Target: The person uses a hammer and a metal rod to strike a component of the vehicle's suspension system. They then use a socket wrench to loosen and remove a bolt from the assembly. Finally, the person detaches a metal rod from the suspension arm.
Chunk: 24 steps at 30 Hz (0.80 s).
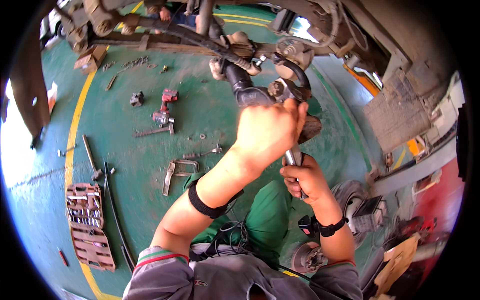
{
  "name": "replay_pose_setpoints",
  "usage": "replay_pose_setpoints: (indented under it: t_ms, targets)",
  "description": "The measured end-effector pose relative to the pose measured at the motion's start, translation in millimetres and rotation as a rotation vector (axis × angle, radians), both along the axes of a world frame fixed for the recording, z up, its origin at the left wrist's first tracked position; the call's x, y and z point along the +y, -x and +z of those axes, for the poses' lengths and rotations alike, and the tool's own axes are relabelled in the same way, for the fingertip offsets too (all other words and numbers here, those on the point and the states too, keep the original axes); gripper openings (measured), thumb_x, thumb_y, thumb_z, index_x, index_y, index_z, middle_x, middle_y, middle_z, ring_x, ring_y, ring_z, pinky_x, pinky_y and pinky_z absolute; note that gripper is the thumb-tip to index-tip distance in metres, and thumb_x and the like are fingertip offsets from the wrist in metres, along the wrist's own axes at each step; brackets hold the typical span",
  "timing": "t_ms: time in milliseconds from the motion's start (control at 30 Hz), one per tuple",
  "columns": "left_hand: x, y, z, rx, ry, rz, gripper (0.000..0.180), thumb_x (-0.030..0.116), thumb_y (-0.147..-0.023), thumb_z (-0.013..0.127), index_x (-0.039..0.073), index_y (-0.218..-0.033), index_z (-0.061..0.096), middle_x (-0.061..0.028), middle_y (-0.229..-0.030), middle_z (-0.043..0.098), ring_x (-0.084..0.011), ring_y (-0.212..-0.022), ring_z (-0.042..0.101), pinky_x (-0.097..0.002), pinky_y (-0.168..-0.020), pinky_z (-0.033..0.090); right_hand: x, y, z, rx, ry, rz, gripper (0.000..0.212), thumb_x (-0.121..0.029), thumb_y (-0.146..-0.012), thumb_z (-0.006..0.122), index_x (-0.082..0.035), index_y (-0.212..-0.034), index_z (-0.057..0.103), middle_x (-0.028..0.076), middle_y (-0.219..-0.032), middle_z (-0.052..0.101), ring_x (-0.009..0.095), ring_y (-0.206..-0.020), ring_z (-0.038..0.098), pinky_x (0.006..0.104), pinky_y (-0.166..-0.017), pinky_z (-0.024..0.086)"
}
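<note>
My right hand [311, 181] is closed round the lower end of a shiny metal tool [294, 156], which looks like a wrench handle; its working end is hidden. Above it, my left hand [266, 129] is closed at the joint under the vehicle, knuckles up; what its fingers grip is hidden behind the hand. Just beyond that hand sit a dirty bolt head [275, 88] and a thick black pipe-like arm [238, 77]. A curved black hose [298, 72] bends down to the right of the bolt.
Rusty rods and a beam [165, 46] cross overhead. On the green floor lie a red cordless impact wrench [164, 107], a battery [136, 99], hammers, a clamp [170, 178], a ratchet [205, 151], an open brown tool case [85, 206] and a long black bar [114, 210]. Another person's hand [165, 14] shows beyond the beam.
</note>
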<state>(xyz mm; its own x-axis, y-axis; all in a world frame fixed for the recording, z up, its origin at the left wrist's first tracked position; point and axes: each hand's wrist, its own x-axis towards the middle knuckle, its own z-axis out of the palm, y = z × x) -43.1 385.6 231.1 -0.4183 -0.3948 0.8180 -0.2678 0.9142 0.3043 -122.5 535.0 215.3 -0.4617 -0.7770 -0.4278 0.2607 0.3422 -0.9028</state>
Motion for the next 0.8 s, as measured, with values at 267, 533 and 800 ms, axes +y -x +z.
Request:
replay_pose_setpoints:
  t_ms: [267, 533, 800]
  targets:
    - [0.7, -0.6, 1.2, -0.063, 0.057, -0.004, 0.033, 0.023, -0.099, 0.057, 0.009, -0.07, 0.053, -0.0088, -0.051, 0.055, -0.0306, -0.039, 0.053, -0.0396, -0.038, 0.04, 3.7, 5.8, -6.4, -0.022, 0.059, 0.056, 0.013, -0.005, -0.079, 0.065, -0.004, -0.082, 0.053, 0.001, -0.059, 0.05, 0.011, -0.04, 0.047, 0.0281, -0.034, 0.034]
    - [-1.2, -0.7, 0.6, -0.072, 0.13, 0.059, 0.033, 0.023, -0.098, 0.058, 0.011, -0.069, 0.049, -0.0064, -0.05, 0.053, -0.0282, -0.039, 0.054, -0.0378, -0.038, 0.041, 4.5, 11.6, -18.3, -0.028, 0.088, 0.13, 0.019, -0.004, -0.084, 0.068, -0.003, -0.091, 0.05, 0.003, -0.064, 0.052, 0.01, -0.041, 0.047, 0.0283, -0.034, 0.035]
    - [-0.1, -1.8, 1.6, -0.093, 0.072, 0.066, 0.028, 0.02, -0.098, 0.058, 0.01, -0.072, 0.053, -0.0076, -0.052, 0.054, -0.0304, -0.041, 0.054, -0.0391, -0.04, 0.041, 3.1, 14.9, -10.6, -0.008, 0.163, 0.225, 0.018, -0.008, -0.088, 0.066, -0.003, -0.084, 0.05, 0.003, -0.054, 0.05, 0.012, -0.036, 0.048, 0.0288, -0.032, 0.036]
